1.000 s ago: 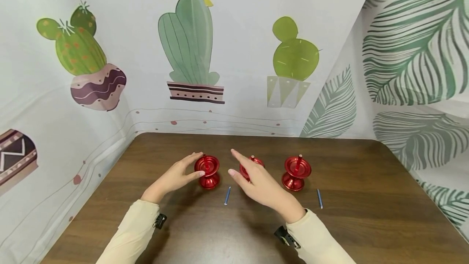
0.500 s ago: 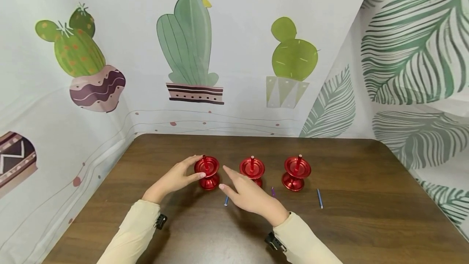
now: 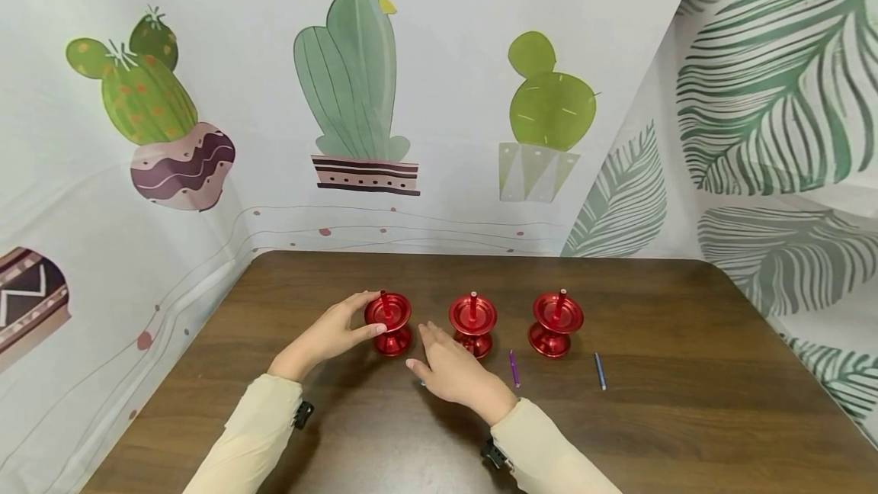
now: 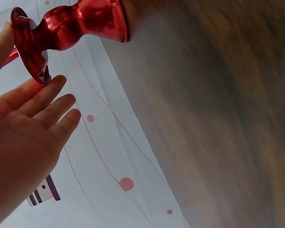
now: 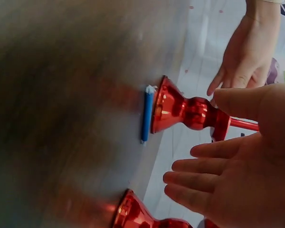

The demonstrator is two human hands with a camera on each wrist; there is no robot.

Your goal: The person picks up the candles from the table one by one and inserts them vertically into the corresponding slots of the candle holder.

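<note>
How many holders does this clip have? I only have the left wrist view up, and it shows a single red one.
Observer: Three, in a row: the left holder, the middle holder and the right holder.
Operator: Anything in front of the middle holder?
Observer: Yes, the right hand; it partly hides that holder in the head view.
Operator: Anything lying close to the left holder?
Observer: A blue stick lies near its foot, plain in the right wrist view.

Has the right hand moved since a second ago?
Yes: in the head view, the right hand moved left and down relative to the middle red holder.
</note>
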